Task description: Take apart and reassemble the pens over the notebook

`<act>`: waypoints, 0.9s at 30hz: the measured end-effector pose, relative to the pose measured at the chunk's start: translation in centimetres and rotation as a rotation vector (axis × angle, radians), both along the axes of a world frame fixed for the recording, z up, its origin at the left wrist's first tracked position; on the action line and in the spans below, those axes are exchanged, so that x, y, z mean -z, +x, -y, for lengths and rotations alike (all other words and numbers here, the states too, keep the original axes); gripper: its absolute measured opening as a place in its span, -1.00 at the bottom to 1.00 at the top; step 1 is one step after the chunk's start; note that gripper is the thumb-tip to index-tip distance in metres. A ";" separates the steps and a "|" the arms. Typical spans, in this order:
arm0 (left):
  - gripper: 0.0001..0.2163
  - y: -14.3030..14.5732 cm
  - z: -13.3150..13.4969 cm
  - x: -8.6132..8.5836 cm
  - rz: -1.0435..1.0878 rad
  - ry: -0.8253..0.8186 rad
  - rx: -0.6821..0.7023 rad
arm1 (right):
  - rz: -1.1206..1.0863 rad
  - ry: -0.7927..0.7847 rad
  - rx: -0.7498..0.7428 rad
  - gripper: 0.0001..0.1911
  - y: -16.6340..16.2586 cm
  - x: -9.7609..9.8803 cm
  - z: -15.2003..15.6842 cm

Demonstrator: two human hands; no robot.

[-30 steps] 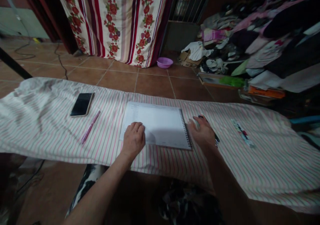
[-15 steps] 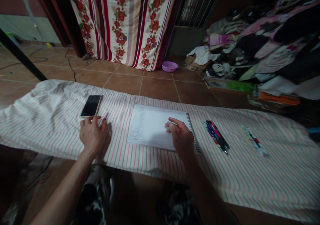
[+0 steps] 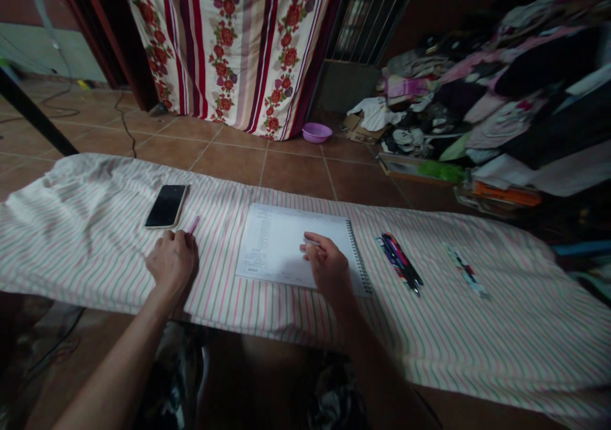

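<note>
My left hand (image 3: pixel 172 259) rests low on the striped cloth with its fingers curled around a pink pen (image 3: pixel 193 224), whose end sticks out past the fingertips. Just beyond it lies a dark-screened phone (image 3: pixel 167 206). Over the right half of an open spiral notebook (image 3: pixel 286 239) is my right hand (image 3: pixel 330 270), its fingers bent in a pinch. A thin pale pen (image 3: pixel 312 242) shows between those fingers, mostly hidden by them. The notebook page is white, with printed text along its left side.
A bundle of pens (image 3: pixel 400 261) lies right of the notebook, and a smaller pale group of pens (image 3: pixel 465 270) farther right. The striped cloth (image 3: pixel 229 290) covers the surface. Behind are a floral curtain (image 3: pixel 248 55), a purple basin (image 3: pixel 316 132) and a heap of clothes (image 3: pixel 477 93).
The view has shifted slightly to the right. My left hand has drawn back a little from the phone, and its fingers are more curled. My right hand stays over the page.
</note>
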State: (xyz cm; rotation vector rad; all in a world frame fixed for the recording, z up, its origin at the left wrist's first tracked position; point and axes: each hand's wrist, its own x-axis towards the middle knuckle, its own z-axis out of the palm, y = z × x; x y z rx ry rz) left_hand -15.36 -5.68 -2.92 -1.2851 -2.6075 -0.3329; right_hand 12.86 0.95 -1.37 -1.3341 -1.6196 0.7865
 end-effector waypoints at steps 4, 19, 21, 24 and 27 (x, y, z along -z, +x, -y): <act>-0.65 0.5 0.1 -0.2 -0.007 0.008 -0.007 | -0.010 0.039 -0.037 -0.64 -0.6 0.1 0.1; -0.74 10.6 -3.3 -1.2 0.515 0.242 0.710 | -0.374 -0.390 -0.150 -0.62 -0.9 0.0 0.0; -0.75 11.8 -3.6 -1.1 0.493 0.239 0.807 | -0.437 -0.433 -0.140 -0.64 -0.9 -0.3 0.1; -0.76 12.9 -4.0 -1.0 0.449 0.186 0.909 | -0.489 -0.470 -0.126 -0.67 -1.0 -0.7 0.1; -0.79 13.3 -4.3 -0.9 0.448 0.133 0.949 | -0.525 -0.501 -0.074 -0.68 -1.1 -0.7 -0.1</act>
